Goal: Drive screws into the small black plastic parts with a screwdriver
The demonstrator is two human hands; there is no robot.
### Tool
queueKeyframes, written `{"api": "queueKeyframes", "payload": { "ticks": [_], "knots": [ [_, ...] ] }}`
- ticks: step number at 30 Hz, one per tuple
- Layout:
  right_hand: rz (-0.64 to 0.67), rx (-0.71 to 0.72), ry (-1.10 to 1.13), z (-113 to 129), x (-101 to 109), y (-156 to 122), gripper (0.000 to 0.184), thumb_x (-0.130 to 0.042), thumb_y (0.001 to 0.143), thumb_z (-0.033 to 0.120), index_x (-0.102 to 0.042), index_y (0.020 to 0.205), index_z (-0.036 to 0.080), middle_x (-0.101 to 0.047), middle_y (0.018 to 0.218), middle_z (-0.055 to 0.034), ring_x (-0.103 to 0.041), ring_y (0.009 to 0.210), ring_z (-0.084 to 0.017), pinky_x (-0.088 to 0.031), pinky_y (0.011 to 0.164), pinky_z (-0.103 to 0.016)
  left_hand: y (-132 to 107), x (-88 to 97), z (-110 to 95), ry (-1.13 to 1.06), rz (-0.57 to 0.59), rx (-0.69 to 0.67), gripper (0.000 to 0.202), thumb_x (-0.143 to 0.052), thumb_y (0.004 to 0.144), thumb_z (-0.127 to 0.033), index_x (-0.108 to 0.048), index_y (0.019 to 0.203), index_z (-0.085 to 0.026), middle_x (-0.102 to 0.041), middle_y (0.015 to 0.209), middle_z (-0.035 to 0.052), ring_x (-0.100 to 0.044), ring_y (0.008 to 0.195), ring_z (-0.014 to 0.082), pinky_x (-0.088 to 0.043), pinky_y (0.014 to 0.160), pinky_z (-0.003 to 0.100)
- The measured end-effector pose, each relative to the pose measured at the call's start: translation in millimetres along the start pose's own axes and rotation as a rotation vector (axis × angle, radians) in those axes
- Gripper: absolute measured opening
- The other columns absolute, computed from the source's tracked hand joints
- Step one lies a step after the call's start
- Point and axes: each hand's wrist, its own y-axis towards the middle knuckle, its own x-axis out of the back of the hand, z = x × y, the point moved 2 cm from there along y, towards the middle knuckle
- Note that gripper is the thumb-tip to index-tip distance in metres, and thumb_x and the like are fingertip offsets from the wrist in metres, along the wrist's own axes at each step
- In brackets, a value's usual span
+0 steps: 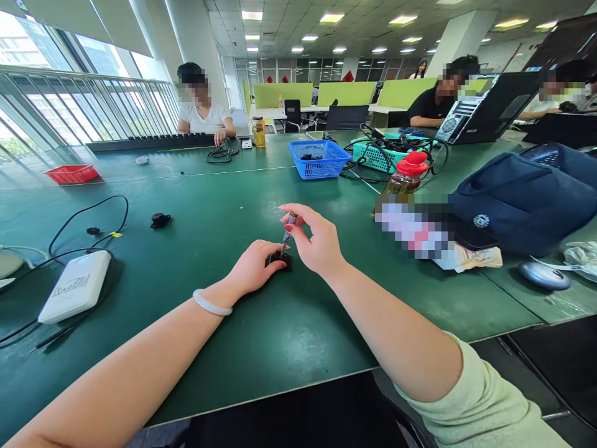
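My right hand [314, 238] grips a small screwdriver [288, 231] near its top, with thumb and fingers around the handle. The tool stands almost upright, its lower end at a small black part [286, 262] on the green table. My left hand [255, 266] is closed on that black part, pressing it against the tabletop from the left. What the screwdriver's tip touches is too small to make out. A small black piece [160, 219] lies on the table farther left.
A blue basket [319, 160] and a teal basket [380, 158] with cables stand ahead. A red-lidded bottle [405, 174] and dark blue bag [527, 199] are on the right. Leftward lie a white box [76, 286] with cables and a red tray [72, 174]. Several people sit around.
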Motion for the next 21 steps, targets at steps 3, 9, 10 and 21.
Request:
{"api": "queueKeyframes", "payload": {
  "ticks": [3,9,10,21],
  "knots": [
    [0.037,-0.026,0.022,-0.9,-0.9,0.1,0.03,-0.051,0.091,0.015,-0.065,0.114,0.029,-0.074,0.097,0.0007,-0.067,0.083,-0.015,-0.055,0.087,-0.035,-0.4,1.3,-1.3,0.004,-0.006,0.028,0.026,-0.063,0.087,-0.034,-0.071,0.11,-0.024,-0.07,0.102,0.0071,-0.06,0.104,0.0273,-0.049,0.095,0.042],
    [0.069,-0.083,0.109,-2.4,-1.5,1.1,0.032,-0.046,0.092,0.014,-0.063,0.116,0.028,-0.073,0.1,0.001,-0.069,0.084,-0.013,-0.057,0.084,-0.032,-1.0,2.5,-3.2,0.004,0.0,0.035,0.032,-0.062,0.087,-0.033,-0.069,0.116,-0.024,-0.07,0.103,0.0069,-0.061,0.102,0.0267,-0.05,0.093,0.042],
    [0.069,-0.09,0.12,-2.4,-1.7,1.2,0.031,-0.047,0.092,0.015,-0.063,0.116,0.028,-0.073,0.1,0.001,-0.069,0.084,-0.013,-0.057,0.084,-0.032,-1.1,2.5,-3.2,0.005,-0.002,0.032,0.032,-0.062,0.086,-0.034,-0.068,0.116,-0.023,-0.07,0.103,0.0072,-0.061,0.101,0.0267,-0.05,0.093,0.042],
    [-0.078,-0.024,0.055,-1.1,3.2,1.0,0.03,-0.057,0.089,0.016,-0.062,0.115,0.028,-0.072,0.098,0.001,-0.068,0.084,-0.014,-0.056,0.086,-0.033,-2.4,1.4,-3.7,-0.046,-0.001,-0.001,0.04,-0.056,0.086,-0.024,-0.06,0.125,-0.02,-0.07,0.115,0.008,-0.06,0.109,0.0263,-0.048,0.1,0.045]
  ]
}}
